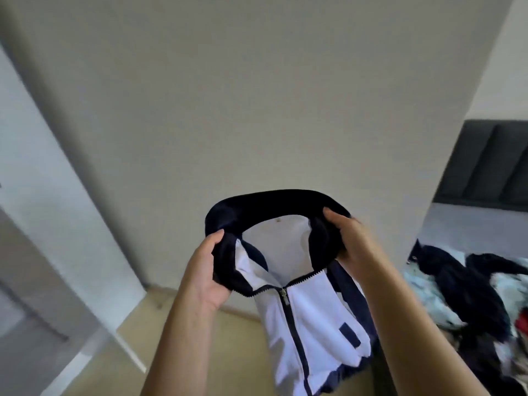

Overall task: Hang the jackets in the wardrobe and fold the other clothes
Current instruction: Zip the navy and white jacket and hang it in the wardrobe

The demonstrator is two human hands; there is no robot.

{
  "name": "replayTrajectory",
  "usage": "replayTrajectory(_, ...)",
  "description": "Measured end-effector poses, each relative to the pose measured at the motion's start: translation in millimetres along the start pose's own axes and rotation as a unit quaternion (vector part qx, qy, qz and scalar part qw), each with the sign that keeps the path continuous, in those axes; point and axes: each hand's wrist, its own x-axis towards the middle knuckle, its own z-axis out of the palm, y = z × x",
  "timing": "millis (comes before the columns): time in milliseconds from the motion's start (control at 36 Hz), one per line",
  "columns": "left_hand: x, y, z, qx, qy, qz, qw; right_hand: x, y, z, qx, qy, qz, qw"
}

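Arms raised, left hand (pixel 204 271) gripping collar (pixel 265 200), right hand (pixel 353 241) likewise

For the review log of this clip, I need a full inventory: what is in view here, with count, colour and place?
jacket: one, white with navy collar, trim and zip, held up at centre, hanging over the floor
dark clothes: a heap, count unclear, navy or black, on the bed at right
red item: one scrap, red, right edge, in the heap
bed: one, pale grey, right
headboard: one, dark grey, padded, far right
wall: one, grey-beige, straight ahead
white panel: one, white, left; door or wardrobe, cannot tell
floor: light wood, below
left hand: grips the collar's left side
right hand: grips the collar's right side
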Motion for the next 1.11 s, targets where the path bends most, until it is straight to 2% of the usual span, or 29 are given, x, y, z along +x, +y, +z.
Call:
replayTrajectory(167,-65.0,78.3,-146.9,-0.032,0.111,0.070,0.991,-22.1,77.9,142.6,-0.080,-0.086,-0.010,0.993)
replayTrajectory(306,-119.5,134.2,-250.5,-0.043,0.171,0.123,0.977,-50.8,141.0,249.8,-0.135,-0.131,-0.035,0.981)
replayTrajectory(500,-173.9,192.8,-370.2,-0.101,0.275,0.199,0.935,-99.8,216.3,391.2,-0.185,-0.252,-0.031,0.949)
replayTrajectory(694,-184.2,235.4,-477.3,-0.171,0.377,0.256,0.873,-108.8,286.2,516.7,-0.228,-0.364,-0.003,0.903)
replayTrajectory(889,-182.8,298.3,-570.4,-0.184,0.460,0.294,0.817,-98.4,365.1,654.9,-0.249,-0.468,0.045,0.847)
replayTrajectory(1111,-206.4,350.6,-646.0,-0.231,0.513,0.340,0.753,-109.8,434.8,798.7,-0.324,-0.602,0.091,0.724)
